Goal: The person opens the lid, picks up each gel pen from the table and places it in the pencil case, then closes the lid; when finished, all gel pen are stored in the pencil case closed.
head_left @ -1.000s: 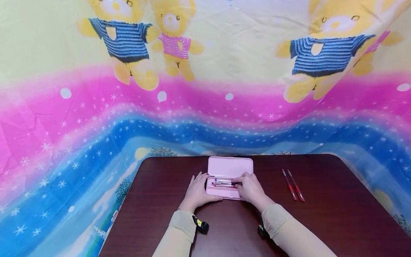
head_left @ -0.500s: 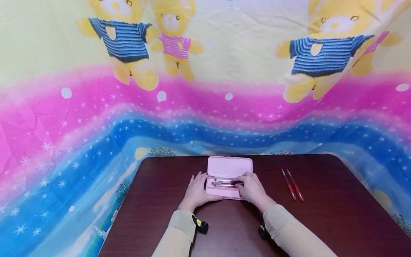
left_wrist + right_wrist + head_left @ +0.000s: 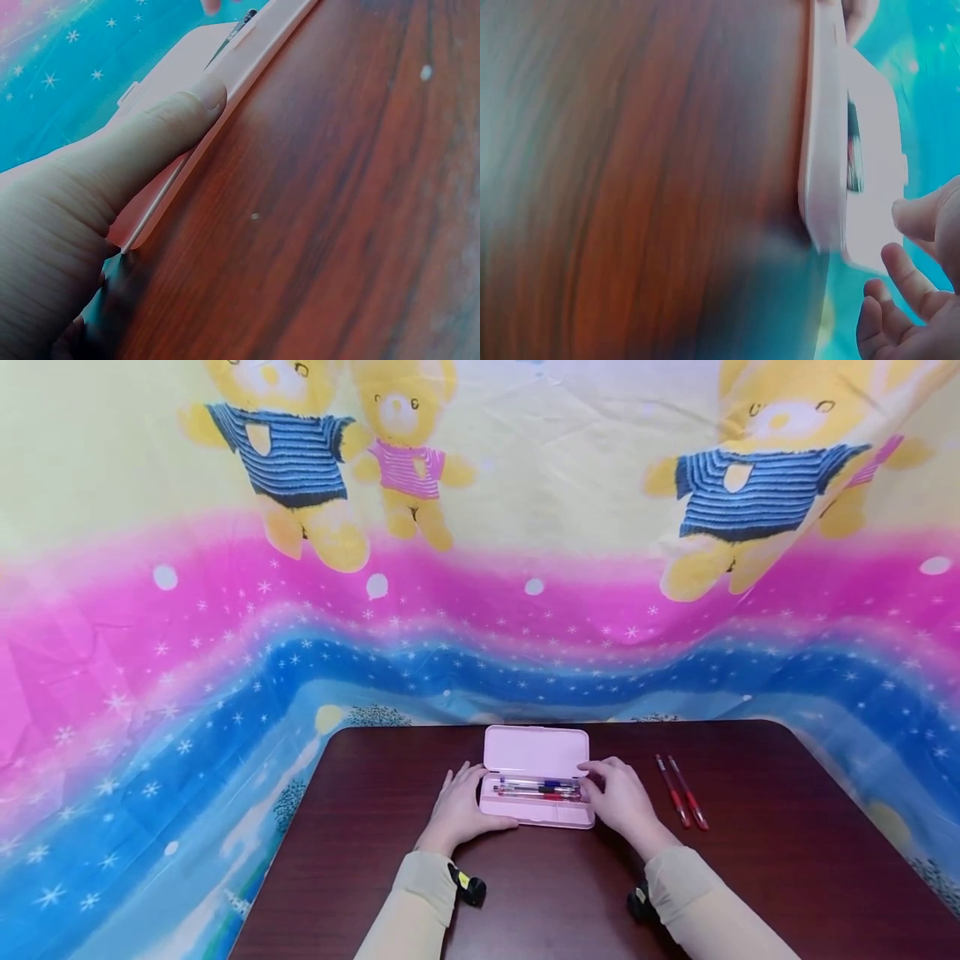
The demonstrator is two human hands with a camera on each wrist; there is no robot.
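An open pink pencil case (image 3: 537, 810) lies on the table with its lid (image 3: 536, 749) raised at the back. Several pens (image 3: 540, 788) with blue, black and red parts lie lengthwise inside it. My left hand (image 3: 459, 812) holds the case's left end, the thumb (image 3: 169, 131) along the front wall and the other fingers at the left side. At the case's right end is my right hand (image 3: 621, 797), its fingers loosely bent and spread. The right wrist view shows nothing between that hand's fingers (image 3: 911, 281), which are apart from the pens.
Two red pens (image 3: 681, 792) lie side by side on the dark wooden table (image 3: 360, 860), right of my right hand. A printed cloth (image 3: 480, 643) with bears hangs behind the table.
My right hand has let go of the pens in the case and moved right, out past the case's right end. The pens' right ends now show. My left hand stays in place.
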